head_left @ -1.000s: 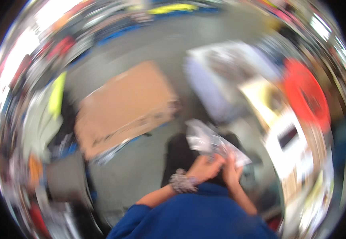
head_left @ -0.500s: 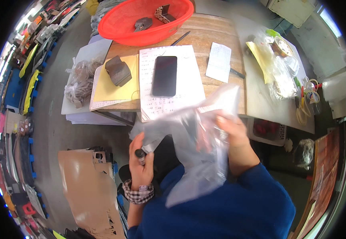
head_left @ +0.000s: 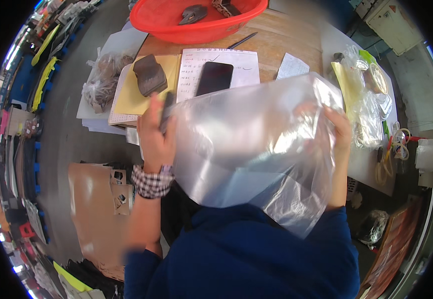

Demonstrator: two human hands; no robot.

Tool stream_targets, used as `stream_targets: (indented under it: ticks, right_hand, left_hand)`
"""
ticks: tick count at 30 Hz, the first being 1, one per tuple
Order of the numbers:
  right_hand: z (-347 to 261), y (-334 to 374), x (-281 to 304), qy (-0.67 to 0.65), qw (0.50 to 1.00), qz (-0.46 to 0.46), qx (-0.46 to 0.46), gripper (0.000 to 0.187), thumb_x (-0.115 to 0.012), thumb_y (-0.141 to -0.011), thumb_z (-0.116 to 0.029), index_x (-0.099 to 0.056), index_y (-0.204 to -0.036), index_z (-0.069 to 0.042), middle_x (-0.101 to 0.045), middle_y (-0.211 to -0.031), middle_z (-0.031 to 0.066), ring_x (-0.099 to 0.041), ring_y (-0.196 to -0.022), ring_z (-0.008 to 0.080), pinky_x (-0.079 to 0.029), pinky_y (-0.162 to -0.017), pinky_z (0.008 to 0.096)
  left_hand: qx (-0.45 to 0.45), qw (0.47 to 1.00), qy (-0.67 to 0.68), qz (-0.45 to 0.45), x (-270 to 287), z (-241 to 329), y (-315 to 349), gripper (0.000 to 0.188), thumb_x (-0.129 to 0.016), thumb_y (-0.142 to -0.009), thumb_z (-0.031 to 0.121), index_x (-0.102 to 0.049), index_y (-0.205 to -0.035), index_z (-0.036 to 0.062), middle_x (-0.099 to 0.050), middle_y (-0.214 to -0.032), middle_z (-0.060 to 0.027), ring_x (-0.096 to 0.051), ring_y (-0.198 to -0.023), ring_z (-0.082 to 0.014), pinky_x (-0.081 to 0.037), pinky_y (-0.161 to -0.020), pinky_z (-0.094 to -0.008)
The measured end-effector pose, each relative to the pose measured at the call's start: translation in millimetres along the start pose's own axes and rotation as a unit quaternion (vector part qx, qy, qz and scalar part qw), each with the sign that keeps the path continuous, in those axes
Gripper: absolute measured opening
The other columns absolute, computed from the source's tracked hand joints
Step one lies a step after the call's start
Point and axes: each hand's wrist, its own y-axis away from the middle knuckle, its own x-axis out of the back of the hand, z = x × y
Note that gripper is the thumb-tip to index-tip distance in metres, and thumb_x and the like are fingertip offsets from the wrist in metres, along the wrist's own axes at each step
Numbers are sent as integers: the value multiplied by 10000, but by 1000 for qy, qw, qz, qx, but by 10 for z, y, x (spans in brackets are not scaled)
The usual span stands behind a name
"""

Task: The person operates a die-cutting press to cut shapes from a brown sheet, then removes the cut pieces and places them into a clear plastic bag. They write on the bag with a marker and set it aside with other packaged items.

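Note:
A large clear plastic bag point(head_left: 246, 134) is spread between my hands, above my lap and the table's near edge. My right hand point(head_left: 337, 128) grips its right side, and part of the fingers shows blurred through the film. At the bag's left edge is my left hand point(head_left: 155, 134), with a dark marker point(head_left: 166, 110) held between thumb and fingers. Whether the left fingers also pinch the film, I cannot tell. A black phone point(head_left: 215, 77) lies on a written sheet point(head_left: 189, 70) behind the bag, which covers their near parts.
A brown curved block point(head_left: 150, 75) sits on yellow paper point(head_left: 126, 107). At the back stands a red basin point(head_left: 196, 32) with dark pieces in it. A pen point(head_left: 242, 41) and a paper slip point(head_left: 292, 66) lie on the table. Plastic bags point(head_left: 366, 114) crowd the right side; flattened cardboard point(head_left: 89, 219) is at lower left.
The bag has gone from crumpled and hanging to spread wide. My left hand has moved up and left, my right hand up and right. The view has shifted a little.

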Motion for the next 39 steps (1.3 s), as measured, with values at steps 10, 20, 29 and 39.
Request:
stream_targets:
  ticks: [10, 20, 29, 39]
  right_hand:
    - [-180, -105, 768, 288, 955, 66, -26, 685, -612, -726, 95, -482, -1387, -29, -647, -1070, 59, -631, -861, 131, -515, -742, 273]
    - [-32, -67, 875, 476, 878, -38, -9, 495, -668, -887, -100, -529, -1355, -22, -606, -988, -27, -531, -846, 60, -460, -734, 239]
    - [29, 23, 814, 413, 909, 51, 18, 237, -701, -882, -113, -639, -1078, 4, -632, -837, -21, -556, -749, 68, -463, -655, 250]
    - [123, -98, 534, 279, 958, 56, 23, 228, -651, -923, -111, -599, -1114, 3, -658, -865, 51, -618, -741, 140, -491, -654, 281]
  left_hand:
    - [216, 962, 93, -140, -121, 101, -622, 286, -610, -929, 239, -665, -1064, -8, -657, -778, -212, -699, -804, -277, -530, -665, -367]
    - [-28, 957, -251, -140, -800, 450, -450, 943, -733, -703, 573, -473, -1293, -115, -601, -996, -226, -641, -826, -342, -534, -687, -402]
    - [152, 973, -102, -142, -350, 291, -668, 856, -761, -671, 410, -456, -1333, -38, -628, -1115, -236, -640, -990, -375, -521, -848, -443]
    - [171, 938, -301, -10, -57, -323, -1117, 813, -763, -680, 458, -485, -1316, 35, -622, -1039, -224, -661, -891, -382, -539, -769, -454]
